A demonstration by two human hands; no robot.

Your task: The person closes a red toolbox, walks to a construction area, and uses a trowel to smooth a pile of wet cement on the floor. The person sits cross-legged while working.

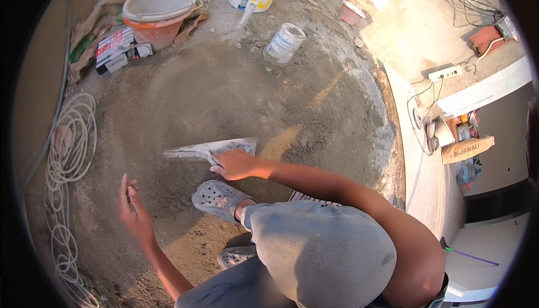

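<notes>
The trowel [196,148] lies on grey mortar [174,95] just beyond the front clog [215,200], long axis running left to right, narrow end leftward. The right hand [238,164] has its fingers curled round the handle, hiding most of it. The left hand [135,214] hangs left of that clog, fingers extended, slightly parted. Trousers [247,283] partly cover clog 2 [234,257], nearer than the front clog.

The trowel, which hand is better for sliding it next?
Probably the right hand: its fingers are wrapped round the handle of the trowel, down by the grey floor. The left hand looks empty and is off to the left, apart from the trowel.
</notes>
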